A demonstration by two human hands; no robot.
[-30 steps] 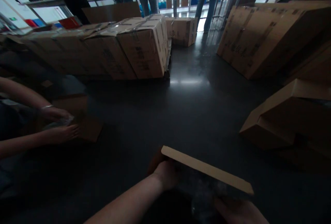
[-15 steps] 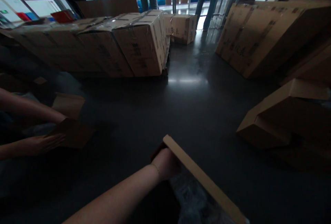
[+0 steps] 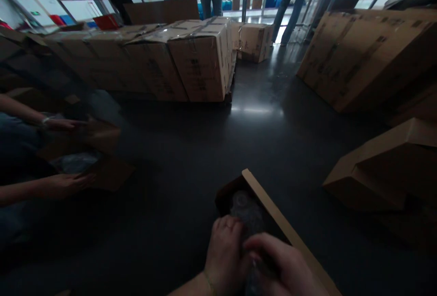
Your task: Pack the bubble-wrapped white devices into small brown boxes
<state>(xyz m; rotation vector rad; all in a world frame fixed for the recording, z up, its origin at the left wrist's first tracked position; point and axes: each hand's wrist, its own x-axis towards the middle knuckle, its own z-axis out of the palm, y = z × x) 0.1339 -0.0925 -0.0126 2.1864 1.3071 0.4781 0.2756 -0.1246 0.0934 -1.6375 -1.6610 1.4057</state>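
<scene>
An open cardboard box [image 3: 290, 232] stands low in front of me, its long edge slanting down to the right. Inside lies something wrapped in clear plastic [image 3: 246, 207]; what it is, I cannot make out. My left hand [image 3: 227, 246] is closed with curled fingers on the plastic at the box's near side. Close beside it, my right hand [image 3: 283, 259] pinches the plastic, thumb and forefinger almost touching my left hand. Motion blurs its fingers somewhat.
At left, a co-worker's hands [image 3: 63, 184] are at another open carton [image 3: 114, 173] with plastic inside. Taped cartons [image 3: 198, 68] sit on a pallet ahead. A large carton [image 3: 355, 54] and an opened one [image 3: 378, 168] stand at right. People's legs [image 3: 290, 9] show behind.
My left hand has drawn back from the box's far end towards me. My right hand has come into view over the box. The co-worker's hands have moved apart, showing plastic in their carton.
</scene>
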